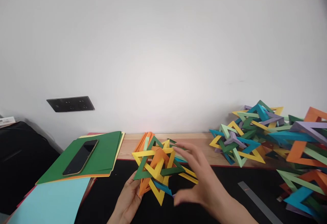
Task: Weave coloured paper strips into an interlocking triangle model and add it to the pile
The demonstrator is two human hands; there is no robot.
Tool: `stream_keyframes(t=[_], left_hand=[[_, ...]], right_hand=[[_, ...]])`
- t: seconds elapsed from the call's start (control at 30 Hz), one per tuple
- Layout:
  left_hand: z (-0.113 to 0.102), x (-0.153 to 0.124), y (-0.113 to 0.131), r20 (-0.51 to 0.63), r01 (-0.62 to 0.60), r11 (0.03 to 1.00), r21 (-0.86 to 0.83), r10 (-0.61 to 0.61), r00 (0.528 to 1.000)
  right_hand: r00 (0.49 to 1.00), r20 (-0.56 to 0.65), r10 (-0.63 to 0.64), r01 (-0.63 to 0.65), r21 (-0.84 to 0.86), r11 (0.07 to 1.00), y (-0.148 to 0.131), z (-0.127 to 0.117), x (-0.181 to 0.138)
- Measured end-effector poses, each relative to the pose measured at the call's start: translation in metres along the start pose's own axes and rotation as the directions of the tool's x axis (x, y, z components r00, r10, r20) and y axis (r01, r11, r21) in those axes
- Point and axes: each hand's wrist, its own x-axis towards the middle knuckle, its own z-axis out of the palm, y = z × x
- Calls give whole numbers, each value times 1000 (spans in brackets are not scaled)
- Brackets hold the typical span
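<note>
A paper model of interlocked triangular frames (pixel 158 164) in yellow, green, orange and blue is held just above the black mat (pixel 107 200). My left hand (pixel 129 198) grips its lower left side from below, fingers closed on an orange edge. My right hand (pixel 201 179) hovers at the model's right side, blurred by motion, with fingers spread and curved toward it; I cannot tell if it touches the paper.
A phone (pixel 80 157) lies on a stack of green and yellow paper sheets (pixel 104 156), with a light blue sheet (pixel 53 200) in front. Several finished paper models (pixel 268 132) are heaped at the right. A grey ruler (pixel 258 200) lies on the mat. A wall socket (pixel 70 104) sits on the white wall.
</note>
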Motion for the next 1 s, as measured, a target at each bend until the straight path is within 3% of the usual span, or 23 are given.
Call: stream_keyframes(t=[0.07, 0.13, 0.2, 0.3, 0.4, 0.5, 0.63, 0.8, 0.87, 0.93, 1.0], left_hand=[[-2, 1, -5, 8, -12, 1000, -4, 12, 1000], [-1, 1, -9, 13, -49, 999, -10, 49, 999], [-1, 0, -10, 8, -93, 996, -13, 93, 996], [-2, -3, -10, -37, -140, 990, -3, 140, 990], [-1, -6, -9, -52, -135, 990, 39, 137, 989], [2, -10, -10, 55, -118, 991, 71, 114, 992], [6, -15, -9, 184, -155, 970, 189, 120, 976], [-11, -14, 4, 101, -295, 833, 468, 281, 954], [-19, -15, 12, 13, -350, 755, 554, 412, 911], [-21, -19, 21, -47, -405, 659, 633, 555, 830], [-16, -25, 30, 21, -443, 587, 678, 586, 810]], right_hand=[[994, 92, -57, 63, -57, 996, -2, 6, -10], [993, 114, -34, 45, -92, 995, -3, 15, -22], [997, 52, 63, -60, -60, 996, 0, 22, -33], [962, -31, 270, -266, 93, 959, 13, 31, -46], [930, 60, 362, -362, 305, 881, 25, 37, -53], [908, 127, 398, -415, 400, 817, 26, 42, -54], [887, 26, 460, -442, 330, 834, 18, 41, -49], [891, 81, 448, -447, 333, 830, 16, 38, -45], [885, 96, 455, -459, 341, 821, 17, 39, -45], [884, 103, 456, -462, 344, 817, 18, 40, -45], [887, 114, 447, -457, 349, 818, 17, 41, -45]])
